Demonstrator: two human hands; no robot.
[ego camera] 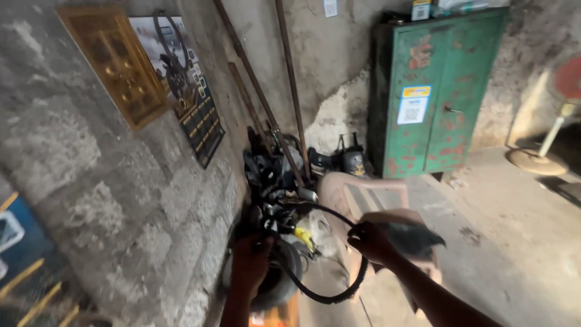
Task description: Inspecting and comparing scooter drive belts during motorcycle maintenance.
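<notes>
Head view: the right hand (370,241) is closed around a thin black bicycle tyre (339,284), which loops down just in front of the pink plastic chair (363,197), and also grips a dark cloth (414,239); the left hand (251,260) reaches into the scrap pile (275,181) left of the chair, its grip not discernible. Risk, in my judgement: the tyre may snag on the pile and jerk free; loose parts could shift onto the left hand.

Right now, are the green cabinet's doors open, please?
No, both doors of the green cabinet are shut flush, standing against the back wall.
</notes>
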